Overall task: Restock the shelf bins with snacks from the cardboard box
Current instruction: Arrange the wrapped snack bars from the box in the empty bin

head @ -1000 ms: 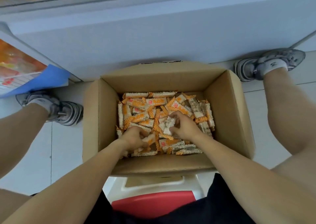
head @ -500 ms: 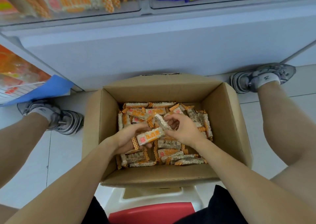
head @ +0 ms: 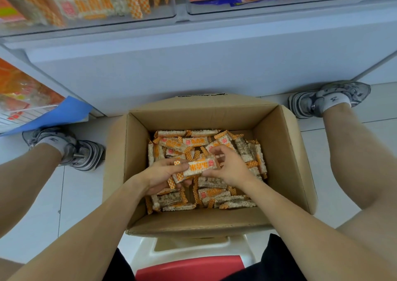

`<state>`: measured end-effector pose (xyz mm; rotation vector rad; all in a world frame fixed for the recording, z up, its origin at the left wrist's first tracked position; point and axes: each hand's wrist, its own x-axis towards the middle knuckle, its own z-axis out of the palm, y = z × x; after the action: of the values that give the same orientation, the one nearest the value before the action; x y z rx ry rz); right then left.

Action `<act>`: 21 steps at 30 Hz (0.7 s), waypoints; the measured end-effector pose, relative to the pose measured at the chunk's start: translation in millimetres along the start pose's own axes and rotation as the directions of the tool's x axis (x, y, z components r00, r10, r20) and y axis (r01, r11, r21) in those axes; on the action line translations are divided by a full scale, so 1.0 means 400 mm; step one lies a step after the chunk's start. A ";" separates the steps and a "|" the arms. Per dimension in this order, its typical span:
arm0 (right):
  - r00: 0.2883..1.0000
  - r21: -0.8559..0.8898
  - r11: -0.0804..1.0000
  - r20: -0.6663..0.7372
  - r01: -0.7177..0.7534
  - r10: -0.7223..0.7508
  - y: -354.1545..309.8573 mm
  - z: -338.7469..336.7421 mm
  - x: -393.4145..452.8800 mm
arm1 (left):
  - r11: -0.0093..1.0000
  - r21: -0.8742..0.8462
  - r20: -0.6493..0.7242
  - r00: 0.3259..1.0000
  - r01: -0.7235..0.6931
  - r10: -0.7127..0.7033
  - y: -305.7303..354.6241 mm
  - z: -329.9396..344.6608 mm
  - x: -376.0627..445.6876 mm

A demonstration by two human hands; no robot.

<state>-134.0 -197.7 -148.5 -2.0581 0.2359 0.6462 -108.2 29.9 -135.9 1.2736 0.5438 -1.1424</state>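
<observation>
Both grips (left (head: 163,176), right (head: 231,167)) hold snack bars (head: 196,168) above box (head: 277,152).

head camera, steep downward view, close over cardboard box (head: 279,143)

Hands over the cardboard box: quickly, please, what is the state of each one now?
Left hand: holds a stack of wrapped snack bars from below.
Right hand: fingers curled on the same stack's right end.

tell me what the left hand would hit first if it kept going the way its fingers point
Probably the right hand. The left hand points right across the cardboard box, holding snack bars between them; depth is unclear.
</observation>
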 end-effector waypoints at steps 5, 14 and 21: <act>0.986 0.381 0.909 0.057 -0.169 0.159 0.024 -0.033 0.011 | 0.997 0.073 0.076 0.997 -0.034 0.029 0.008 0.000 0.000; 0.997 0.454 0.889 0.071 -0.055 0.025 -0.024 -0.043 0.006 | 0.839 0.531 0.021 0.992 -0.117 0.125 0.015 0.014 0.009; 0.982 0.165 0.980 0.139 0.106 -0.130 -0.041 -0.045 0.003 | 0.863 0.468 0.087 0.982 -0.190 0.169 0.029 0.051 -0.008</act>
<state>-120.1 -203.6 -129.3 -1.8480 0.0744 0.6823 -104.5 10.7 -122.5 1.6778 0.1001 -1.1815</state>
